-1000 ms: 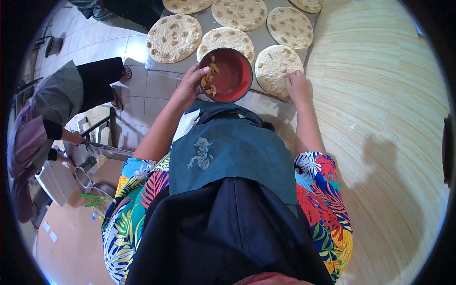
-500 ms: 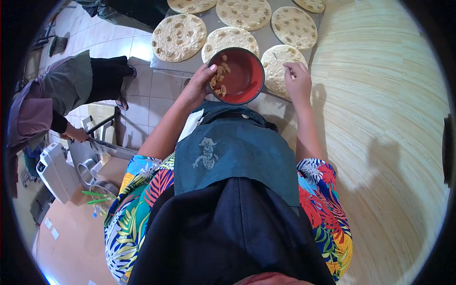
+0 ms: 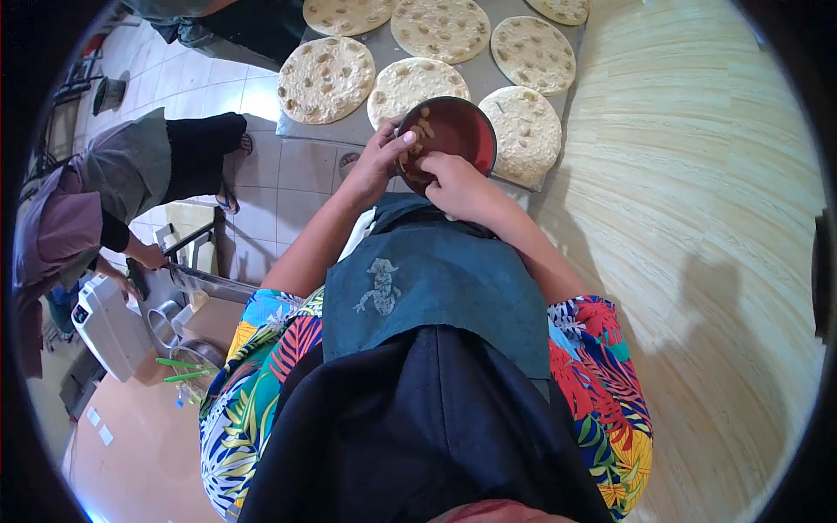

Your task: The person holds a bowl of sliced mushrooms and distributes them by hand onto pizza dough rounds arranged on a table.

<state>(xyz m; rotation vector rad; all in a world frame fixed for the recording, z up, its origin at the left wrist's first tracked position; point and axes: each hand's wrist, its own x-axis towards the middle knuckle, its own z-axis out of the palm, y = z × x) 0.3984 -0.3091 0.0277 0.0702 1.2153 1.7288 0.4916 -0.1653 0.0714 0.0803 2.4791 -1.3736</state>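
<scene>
My left hand [image 3: 377, 163] grips the near-left rim of a round bowl [image 3: 466, 131], red inside and dark outside, with the thumb over the edge. Tan nut-like pieces [image 3: 422, 131] lie along the bowl's left side. My right hand [image 3: 458, 185] reaches in over the near rim, fingers curled together among the pieces. Its fingertips are partly hidden, so what they hold cannot be made out. Just beyond the bowl is a pale round flatbread [image 3: 521, 131] dotted with a few pieces. Another round flatbread [image 3: 410, 85] is partly covered by the bowl.
Several more topped flatbreads [image 3: 440, 28] lie on a grey tabletop [image 3: 344, 131]. At left, a co-worker [image 3: 131, 166] bends over a tray edge. A white appliance [image 3: 112, 324] and green-handled utensils [image 3: 185, 376] are on a brown table [image 3: 144, 444] at lower left.
My right hand has moved left from above the right flatbread into the bowl. The bowl has shifted slightly right and toward me. The co-worker's second hand now shows near the appliance.
</scene>
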